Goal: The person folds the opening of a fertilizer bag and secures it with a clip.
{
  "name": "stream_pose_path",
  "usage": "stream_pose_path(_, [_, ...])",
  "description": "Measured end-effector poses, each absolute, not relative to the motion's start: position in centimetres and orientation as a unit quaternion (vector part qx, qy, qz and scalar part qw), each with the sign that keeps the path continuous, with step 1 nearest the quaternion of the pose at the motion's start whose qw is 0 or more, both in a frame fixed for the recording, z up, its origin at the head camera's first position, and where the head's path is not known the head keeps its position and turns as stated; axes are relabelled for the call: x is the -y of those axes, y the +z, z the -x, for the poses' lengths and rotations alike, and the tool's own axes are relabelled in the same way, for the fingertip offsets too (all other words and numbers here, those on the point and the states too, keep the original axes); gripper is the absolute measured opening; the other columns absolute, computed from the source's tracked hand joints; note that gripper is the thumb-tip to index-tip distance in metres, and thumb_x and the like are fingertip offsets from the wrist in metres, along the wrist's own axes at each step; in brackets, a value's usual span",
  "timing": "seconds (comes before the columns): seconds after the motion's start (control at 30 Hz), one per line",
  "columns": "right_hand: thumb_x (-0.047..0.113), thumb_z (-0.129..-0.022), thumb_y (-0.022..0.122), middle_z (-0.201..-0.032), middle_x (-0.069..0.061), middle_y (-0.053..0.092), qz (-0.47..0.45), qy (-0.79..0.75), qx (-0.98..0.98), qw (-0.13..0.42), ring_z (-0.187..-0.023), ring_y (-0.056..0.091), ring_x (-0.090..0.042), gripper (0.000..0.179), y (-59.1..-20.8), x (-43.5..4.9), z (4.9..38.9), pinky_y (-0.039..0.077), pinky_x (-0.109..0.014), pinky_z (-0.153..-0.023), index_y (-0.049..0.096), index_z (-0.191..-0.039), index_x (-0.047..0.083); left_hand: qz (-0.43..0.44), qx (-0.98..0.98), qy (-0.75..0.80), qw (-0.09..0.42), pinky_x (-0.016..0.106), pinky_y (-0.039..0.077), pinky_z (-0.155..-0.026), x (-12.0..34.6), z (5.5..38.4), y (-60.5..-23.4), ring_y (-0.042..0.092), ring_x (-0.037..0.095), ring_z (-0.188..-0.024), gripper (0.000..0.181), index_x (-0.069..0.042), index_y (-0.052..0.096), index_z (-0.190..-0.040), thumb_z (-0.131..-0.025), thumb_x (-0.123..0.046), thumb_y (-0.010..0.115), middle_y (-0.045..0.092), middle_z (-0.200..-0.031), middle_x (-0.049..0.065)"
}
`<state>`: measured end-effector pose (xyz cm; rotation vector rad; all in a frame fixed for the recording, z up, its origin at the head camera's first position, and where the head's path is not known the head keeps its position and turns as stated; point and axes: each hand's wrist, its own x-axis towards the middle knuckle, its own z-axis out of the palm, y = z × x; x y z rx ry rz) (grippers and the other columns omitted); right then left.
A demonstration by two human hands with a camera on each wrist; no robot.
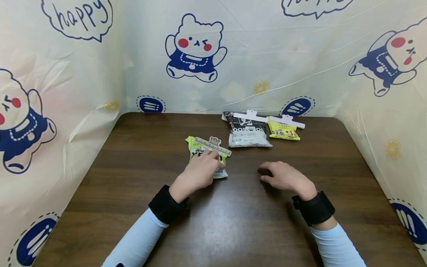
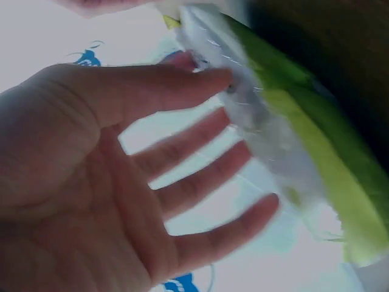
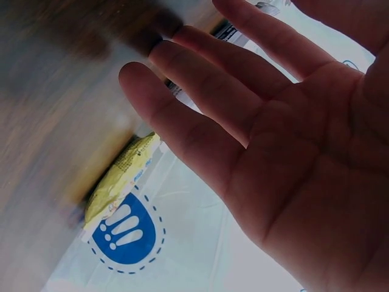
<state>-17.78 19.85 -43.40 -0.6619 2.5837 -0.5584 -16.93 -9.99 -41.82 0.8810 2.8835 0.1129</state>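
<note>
A green and white snack-type bag [image 1: 194,145] lies left of the table's middle, a clear ruler-marked sealing clip [image 1: 213,146] across its top. My left hand [image 1: 199,169] reaches over the bag and hides much of its front. In the left wrist view, the fingers of the left hand [image 2: 140,164] are spread and fairly straight, thumb and fingertips at the edge of the bag [image 2: 292,140]. Just over the table on the right hovers my right hand [image 1: 288,176], fingers loosely bent. The right wrist view shows the right hand [image 3: 267,140] holding nothing.
Near the back edge of the brown table [image 1: 133,167] lies a black and white bag [image 1: 248,135] with a white clip [image 1: 250,115]. Beside it is a smaller yellow bag [image 1: 283,130], also with a white clip [image 1: 287,120]. A printed curtain [image 1: 240,55] surrounds the table's back and sides.
</note>
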Motion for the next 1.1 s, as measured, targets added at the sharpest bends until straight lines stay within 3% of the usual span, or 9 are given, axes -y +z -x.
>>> stream_pose_path(0.33, [0.019,-0.103,0.065,-0.138,-0.024,0.067,0.236,-0.203,-0.927,0.208,-0.125,0.063,-0.041,0.041,-43.2,-19.9,18.0,0.049,-0.065,-0.104,0.062,-0.14,0.001,-0.292,-0.948,0.051,0.114,0.042,0.055,-0.068,9.0,15.0,-40.5,0.049,0.034,-0.104,0.035,-0.014,0.078,-0.121,-0.093,0.002,0.067,0.055,-0.124,0.014])
stream_pose_path(0.6, [0.019,-0.103,0.065,-0.137,-0.024,0.068,0.235,-0.204,-0.926,0.213,-0.123,0.063,-0.04,0.04,-43.3,-19.7,17.9,0.05,-0.065,-0.103,0.063,-0.139,0.001,-0.27,-0.949,0.08,0.144,0.039,0.047,-0.063,9.3,15.3,-40.7,0.043,0.035,-0.106,0.039,-0.011,0.076,-0.126,-0.093,0.006,0.064,0.051,-0.126,0.016])
stream_pose_path(0.9, [0.019,-0.103,0.066,-0.137,-0.024,0.068,0.233,-0.203,-0.927,0.212,-0.122,0.064,-0.04,0.04,-43.4,-19.7,17.8,0.05,-0.065,-0.103,0.063,-0.139,0.001,-0.25,-0.956,0.094,0.119,0.044,0.056,-0.068,10.0,16.2,-41.4,0.046,0.039,-0.116,0.035,-0.01,0.076,-0.123,-0.094,0.004,0.062,0.052,-0.132,0.017])
stream_pose_path(1.1, [0.019,-0.103,0.065,-0.137,-0.024,0.068,0.231,-0.203,-0.928,0.208,-0.122,0.064,-0.039,0.04,-43.3,-19.7,17.8,0.05,-0.064,-0.103,0.063,-0.139,0.002,-0.246,-0.961,0.079,0.097,0.053,0.059,-0.079,10.1,17.1,-42.1,0.044,0.041,-0.129,0.039,-0.01,0.074,-0.127,-0.093,0.003,0.061,0.05,-0.141,0.019])
